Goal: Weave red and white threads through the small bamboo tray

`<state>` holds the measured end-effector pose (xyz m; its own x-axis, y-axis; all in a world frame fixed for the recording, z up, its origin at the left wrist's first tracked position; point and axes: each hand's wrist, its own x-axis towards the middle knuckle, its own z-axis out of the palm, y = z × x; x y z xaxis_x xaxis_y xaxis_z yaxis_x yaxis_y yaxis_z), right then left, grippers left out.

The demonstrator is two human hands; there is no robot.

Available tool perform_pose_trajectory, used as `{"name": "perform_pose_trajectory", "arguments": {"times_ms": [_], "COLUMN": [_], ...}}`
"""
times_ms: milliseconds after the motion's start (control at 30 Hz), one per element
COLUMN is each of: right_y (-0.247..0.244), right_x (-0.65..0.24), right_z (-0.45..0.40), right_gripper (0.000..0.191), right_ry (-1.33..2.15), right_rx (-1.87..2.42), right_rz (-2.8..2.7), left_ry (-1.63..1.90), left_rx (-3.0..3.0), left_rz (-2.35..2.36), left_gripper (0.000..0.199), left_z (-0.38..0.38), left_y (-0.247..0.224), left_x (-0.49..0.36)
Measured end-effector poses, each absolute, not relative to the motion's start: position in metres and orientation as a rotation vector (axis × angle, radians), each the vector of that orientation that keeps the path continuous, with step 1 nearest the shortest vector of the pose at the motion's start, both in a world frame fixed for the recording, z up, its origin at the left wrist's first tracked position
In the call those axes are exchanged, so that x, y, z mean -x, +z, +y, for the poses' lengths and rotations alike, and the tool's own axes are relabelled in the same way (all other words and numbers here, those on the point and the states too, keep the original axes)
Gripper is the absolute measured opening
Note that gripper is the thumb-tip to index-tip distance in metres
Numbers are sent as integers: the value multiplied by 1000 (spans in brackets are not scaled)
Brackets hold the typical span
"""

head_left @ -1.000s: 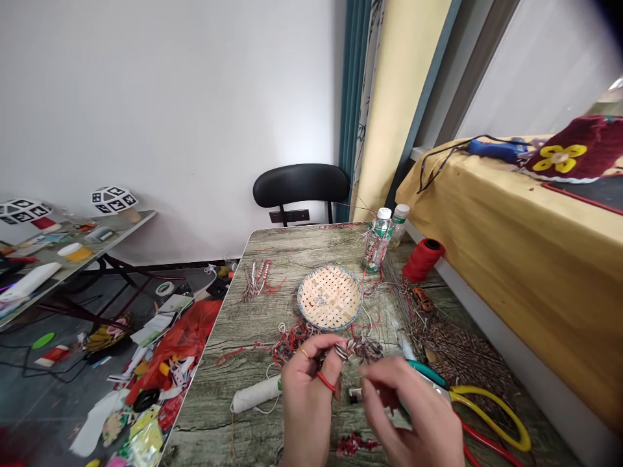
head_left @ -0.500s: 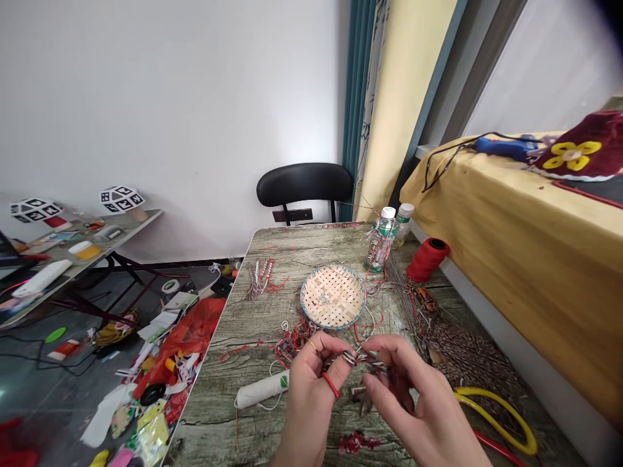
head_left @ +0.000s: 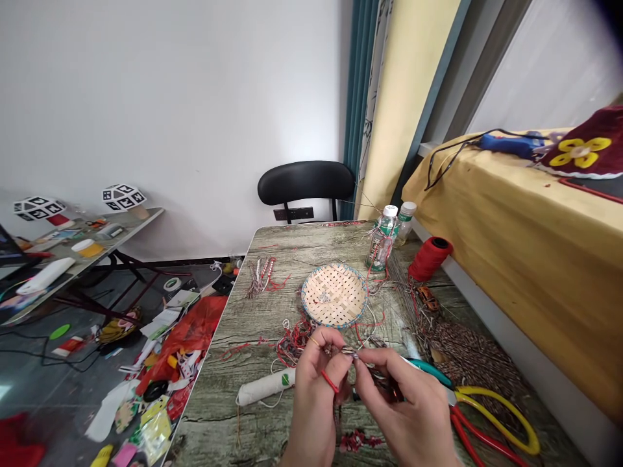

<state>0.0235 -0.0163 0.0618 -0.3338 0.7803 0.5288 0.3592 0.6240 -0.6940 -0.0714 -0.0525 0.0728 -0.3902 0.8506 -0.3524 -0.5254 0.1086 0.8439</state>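
- Grey and brownish cord work (head_left: pixel 349 352) sits between the two hands, above the near part of the wood-patterned table (head_left: pixel 209 408); its finer detail is too small for me to read.
- On my feed, the left hand (head_left: pixel 318 383) has thumb and index finger clamped on that piece; I see a gold ring on a finger and a red band round the thumb.
- From the other side, the right hand (head_left: pixel 413 402) pinches the piece between thumb and index tip; its remaining fingers curl underneath, partly hidden from me.
- Just beyond the hands I have a round woven tray (head_left: pixel 343 279) with small bits on it, and beside it a tangle of red and grey cord (head_left: pixel 294 340).
- Left of the left hand lies a white thread spool (head_left: pixel 263 388).
- Right of the right hand I make out a tool with yellow and red handles (head_left: pixel 487 391), near a heap of brown cords (head_left: pixel 477 353).
- Farther back stand a red thread cone (head_left: pixel 428 259) and two bottles.
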Motion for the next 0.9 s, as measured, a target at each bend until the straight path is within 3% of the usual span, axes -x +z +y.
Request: {"name": "perform_pose_trajectory", "arguments": {"times_ms": [100, 333, 667, 900], "right_y": [59, 61, 61, 69], "right_x": [-21, -26, -51, -65], "right_z": [-16, -7, 2, 26], "right_gripper": [6, 12, 20, 22], "right_ry": [590, 1353, 1374, 1162], "right_rx": [936, 1070, 983, 796], "right_rz": [-1913, -1749, -2087, -2429], "left_ry": [1579, 1422, 1369, 1202], "left_rx": [-433, -696, -695, -677], "left_rz": [1312, 1480, 1356, 1184], "left_gripper": [8, 8, 20, 25], "left_z": [-53, -52, -44, -46], "left_y": [70, 60, 60, 65], "left_x": [70, 76, 89, 93]}}
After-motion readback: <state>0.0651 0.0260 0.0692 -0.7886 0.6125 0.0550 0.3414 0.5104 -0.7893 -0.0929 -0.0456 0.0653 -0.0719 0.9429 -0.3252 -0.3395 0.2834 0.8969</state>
